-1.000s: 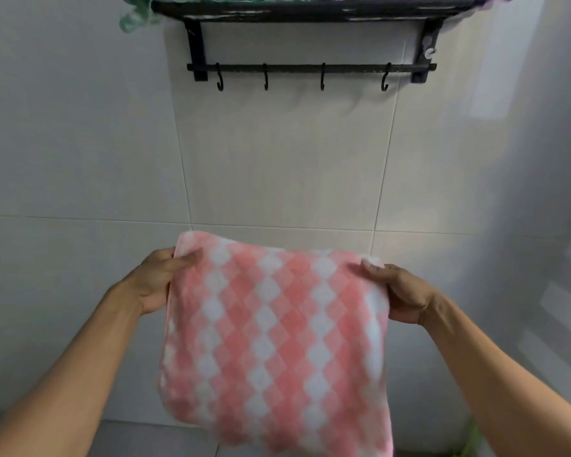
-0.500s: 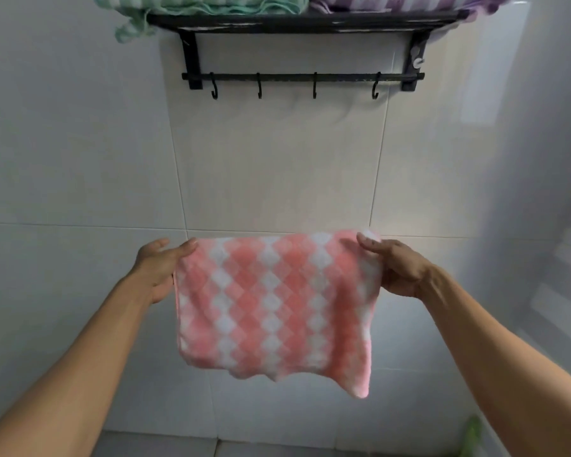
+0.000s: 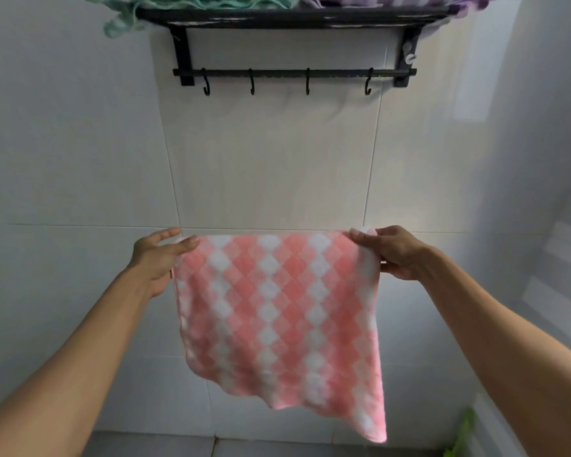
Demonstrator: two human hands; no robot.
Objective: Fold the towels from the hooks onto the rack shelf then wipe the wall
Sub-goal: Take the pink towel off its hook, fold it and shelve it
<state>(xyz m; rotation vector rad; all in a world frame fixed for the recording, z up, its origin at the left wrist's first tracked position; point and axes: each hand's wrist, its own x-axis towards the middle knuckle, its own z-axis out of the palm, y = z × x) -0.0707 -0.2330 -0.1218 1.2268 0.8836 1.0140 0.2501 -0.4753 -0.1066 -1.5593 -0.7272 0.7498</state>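
Note:
A pink towel with white diamonds (image 3: 277,318) hangs spread out in front of the tiled wall (image 3: 267,166). My left hand (image 3: 159,258) pinches its top left corner and my right hand (image 3: 393,252) pinches its top right corner. High on the wall is a black rack shelf (image 3: 294,16) with a bar of several bare hooks (image 3: 290,74) below it. On the shelf lie a green towel (image 3: 192,1) at the left, with a corner drooping over the edge, and a purple striped towel (image 3: 393,0) at the right.
A second wall (image 3: 548,192) meets the tiled one at the right, making a corner. Something green (image 3: 462,433) stands low at the bottom right. The floor edge (image 3: 211,445) shows at the bottom.
Both hands have lifted the pink towel and pulled its top edge wider and straighter. The view has tilted up, so the rack sits lower in the frame.

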